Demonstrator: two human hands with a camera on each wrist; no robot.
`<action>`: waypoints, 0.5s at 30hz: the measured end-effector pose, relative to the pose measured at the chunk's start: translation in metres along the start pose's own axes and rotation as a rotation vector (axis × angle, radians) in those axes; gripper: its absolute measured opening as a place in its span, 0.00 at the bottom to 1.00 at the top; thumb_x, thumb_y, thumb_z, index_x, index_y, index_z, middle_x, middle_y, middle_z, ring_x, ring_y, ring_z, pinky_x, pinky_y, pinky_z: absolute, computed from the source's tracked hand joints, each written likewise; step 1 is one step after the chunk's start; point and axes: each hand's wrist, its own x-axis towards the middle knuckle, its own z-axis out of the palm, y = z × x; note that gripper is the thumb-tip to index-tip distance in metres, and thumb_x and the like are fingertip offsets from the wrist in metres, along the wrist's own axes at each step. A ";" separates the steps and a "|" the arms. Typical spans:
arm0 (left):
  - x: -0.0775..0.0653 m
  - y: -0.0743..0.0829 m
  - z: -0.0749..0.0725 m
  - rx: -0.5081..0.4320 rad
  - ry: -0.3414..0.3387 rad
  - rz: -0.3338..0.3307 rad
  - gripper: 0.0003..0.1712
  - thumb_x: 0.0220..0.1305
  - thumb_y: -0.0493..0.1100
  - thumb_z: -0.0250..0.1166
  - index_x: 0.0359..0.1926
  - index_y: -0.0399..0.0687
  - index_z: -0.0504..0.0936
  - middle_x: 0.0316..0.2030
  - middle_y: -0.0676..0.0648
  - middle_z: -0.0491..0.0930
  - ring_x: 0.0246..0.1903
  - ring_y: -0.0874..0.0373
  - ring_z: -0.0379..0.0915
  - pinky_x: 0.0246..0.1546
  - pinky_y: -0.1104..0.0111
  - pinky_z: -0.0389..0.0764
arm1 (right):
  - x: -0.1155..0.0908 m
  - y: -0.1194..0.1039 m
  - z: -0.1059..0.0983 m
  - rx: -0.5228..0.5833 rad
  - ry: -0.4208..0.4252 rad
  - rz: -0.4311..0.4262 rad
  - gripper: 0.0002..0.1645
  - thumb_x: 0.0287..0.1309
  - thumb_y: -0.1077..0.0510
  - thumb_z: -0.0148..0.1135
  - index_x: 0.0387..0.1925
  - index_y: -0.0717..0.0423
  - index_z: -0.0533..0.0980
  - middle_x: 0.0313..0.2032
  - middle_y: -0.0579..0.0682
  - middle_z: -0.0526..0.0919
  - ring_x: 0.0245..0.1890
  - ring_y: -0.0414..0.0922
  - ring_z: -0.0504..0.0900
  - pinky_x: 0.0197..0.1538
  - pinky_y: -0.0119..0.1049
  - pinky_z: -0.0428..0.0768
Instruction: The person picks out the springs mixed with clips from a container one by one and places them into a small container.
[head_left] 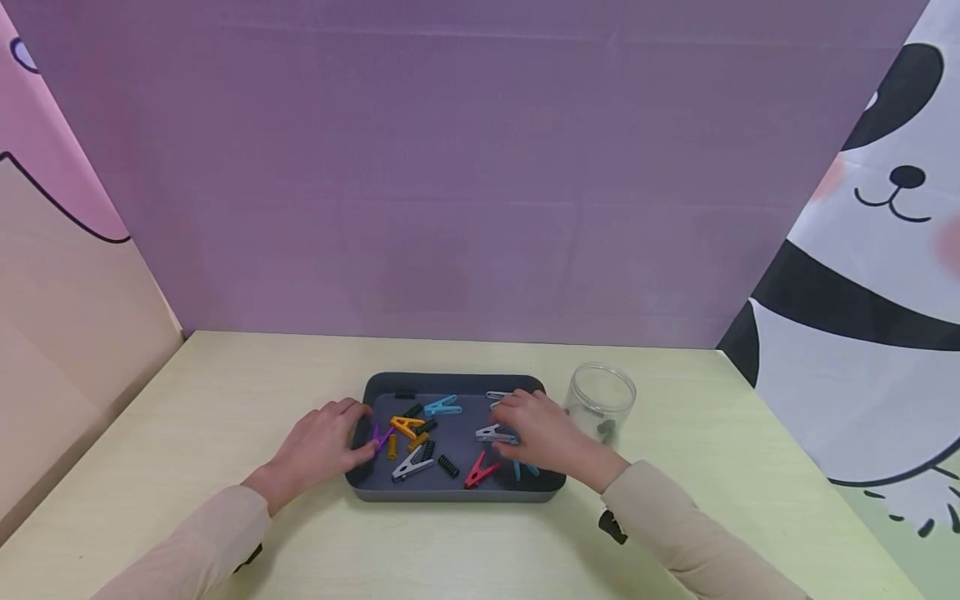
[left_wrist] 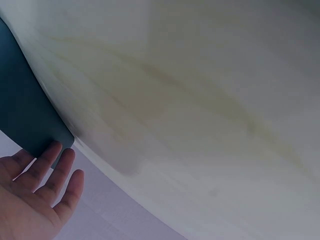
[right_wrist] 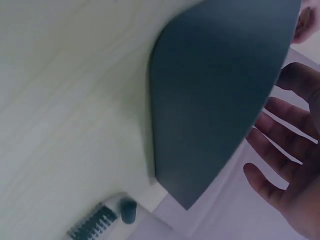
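Observation:
A dark grey tray (head_left: 457, 495) holds small spring clips and loose coil springs. My left hand (head_left: 318, 446) is at the tray's left rim with fingers spread, closest to a purple clip (head_left: 383, 437). In the left wrist view its fingers (left_wrist: 62, 162) lie loosely against the tray wall (left_wrist: 25, 95). Over the tray's right side is my right hand (head_left: 543, 433), its fingertips beside a pale grey clip (head_left: 493, 434); whether they touch it is hidden. The right wrist view shows its fingers (right_wrist: 280, 135) loosely bent beyond the tray wall (right_wrist: 215, 95).
Elsewhere in the tray lie an orange clip (head_left: 405, 426), a light blue clip (head_left: 442, 407), a red clip (head_left: 480, 472), black springs (head_left: 447, 466) and yellow springs (head_left: 392, 447). A clear lidless-looking jar (head_left: 602, 387) with dark pieces stands to the right on the table (head_left: 675, 417).

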 end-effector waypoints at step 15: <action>0.000 0.001 -0.001 -0.009 0.000 0.000 0.28 0.50 0.58 0.64 0.47 0.45 0.77 0.46 0.44 0.77 0.43 0.51 0.75 0.45 0.57 0.78 | 0.012 -0.022 0.008 -0.031 -0.069 -0.117 0.15 0.49 0.47 0.64 0.37 0.50 0.78 0.35 0.42 0.80 0.39 0.41 0.75 0.48 0.45 0.76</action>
